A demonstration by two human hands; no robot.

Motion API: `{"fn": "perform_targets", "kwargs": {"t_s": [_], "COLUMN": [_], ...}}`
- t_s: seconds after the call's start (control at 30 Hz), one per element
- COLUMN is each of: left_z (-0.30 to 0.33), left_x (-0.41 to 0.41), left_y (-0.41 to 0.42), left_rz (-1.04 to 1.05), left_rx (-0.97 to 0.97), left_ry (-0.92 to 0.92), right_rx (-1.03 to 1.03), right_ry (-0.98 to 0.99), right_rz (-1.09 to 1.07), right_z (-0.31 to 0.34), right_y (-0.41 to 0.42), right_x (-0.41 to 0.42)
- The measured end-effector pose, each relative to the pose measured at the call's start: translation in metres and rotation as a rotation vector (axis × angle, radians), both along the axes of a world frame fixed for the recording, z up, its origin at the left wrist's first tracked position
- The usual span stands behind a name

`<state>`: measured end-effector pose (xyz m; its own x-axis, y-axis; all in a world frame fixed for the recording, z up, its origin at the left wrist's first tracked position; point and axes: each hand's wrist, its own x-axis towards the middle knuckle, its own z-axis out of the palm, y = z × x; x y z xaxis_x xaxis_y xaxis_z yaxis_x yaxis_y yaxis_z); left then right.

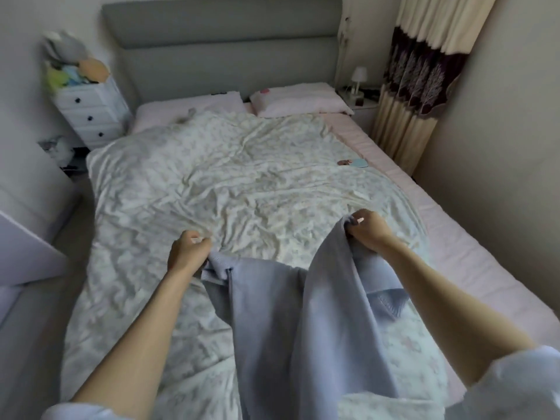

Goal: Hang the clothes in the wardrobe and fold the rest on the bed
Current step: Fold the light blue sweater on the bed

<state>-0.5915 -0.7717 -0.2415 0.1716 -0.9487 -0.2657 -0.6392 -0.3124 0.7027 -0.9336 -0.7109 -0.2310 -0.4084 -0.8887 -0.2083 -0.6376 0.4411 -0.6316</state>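
A light blue garment (272, 322) hangs in front of me over the foot of the bed (472, 268). My left hand (188, 253) grips its upper left edge with curled fingers. My right hand (368, 227) grips the upper right edge, held a little higher and farther out. The cloth drops from both fists toward the bottom of the frame, with a stitched hem showing on the right fold. Under it lies a wrinkled floral duvet (212, 183). No wardrobe is in view.
Two pink pillows (300, 100) lie against the grey headboard (224, 47). A small light blue flat object (357, 163) lies on the duvet's right side. A white drawer unit (91, 113) with soft toys stands left; a nightstand with a lamp (359, 78) and curtains (418, 86) stand right.
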Motion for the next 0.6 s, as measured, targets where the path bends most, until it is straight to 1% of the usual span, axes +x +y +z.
{"fn": "perform_targets", "kwargs": {"t_s": [0.03,0.1,0.23,0.33,0.43,0.53,0.6], "left_z": [-0.016,-0.05,-0.121,-0.169,-0.207,-0.237,-0.253], "left_x": [-0.002,-0.009,-0.024,-0.041,-0.071,-0.107,-0.133], "left_y": [0.0,0.008,0.056,0.096,0.123,0.135,0.136], "left_rz": [-0.019,-0.073,-0.223,-0.343,-0.425,-0.462,-0.426], "left_rx": [0.034,0.122,0.297,0.466,0.57,0.572,0.574], "left_ry": [-0.055,-0.097,-0.068,-0.069,-0.062,-0.047,-0.021], "right_rx": [0.077,0.206,0.339,0.469,0.484,0.474,0.494], "right_ry": [0.035,0.054,0.023,0.007,0.016,-0.002,-0.043], "right_rz": [-0.02,0.027,0.17,0.19,0.062,-0.15,-0.257], "right_z": [-0.017,-0.056,-0.133,-0.185,-0.222,-0.244,-0.26], "right_y": [-0.003,-0.001,0.03,0.063,0.09,0.101,0.1], "right_x": [0.003,0.006,0.019,0.023,0.021,0.017,0.016]}}
